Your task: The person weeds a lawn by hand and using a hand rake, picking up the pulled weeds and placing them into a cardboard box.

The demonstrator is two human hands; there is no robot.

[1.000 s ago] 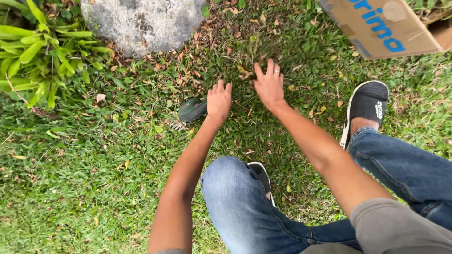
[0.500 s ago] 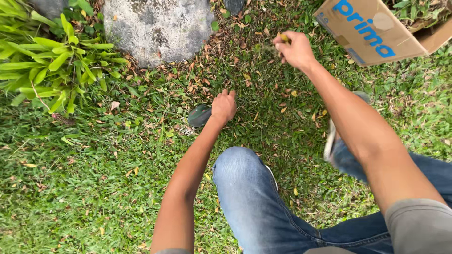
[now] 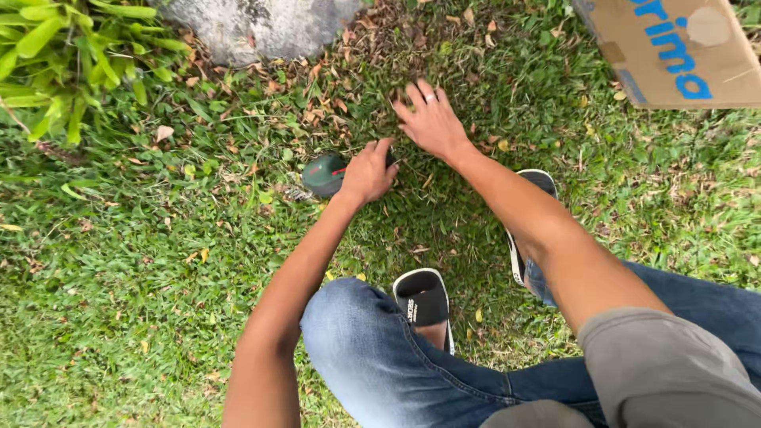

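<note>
Head view, landmark: the grey rock (image 3: 261, 28) at the top edge, everything placed off it.
Left hand (image 3: 369, 170): down on the grass below the rock and a touch right, fingers curled around the handle end of a dark green tool (image 3: 325, 174); how firm the grip is, hard to call.
Dark green tool: lying low in the turf straight below the rock, its rounded body poking out on the left of the hand, the rest hidden under the fingers.
Right hand (image 3: 430, 120): flat and spread wide, palm down, pressed onto the dry leaves (image 3: 333, 95) and grass below-right of the rock, holding nothing, a ring on one finger.
Gap between hands: small, the right one sits just above the left.
Cardboard box (image 3: 674, 47): well to the right of the rock, at the top right corner.
Leafy plant (image 3: 63, 55): just left of the rock.
Black sandals (image 3: 424, 301): far below the rock, near the person's jeans (image 3: 380, 364).
</note>
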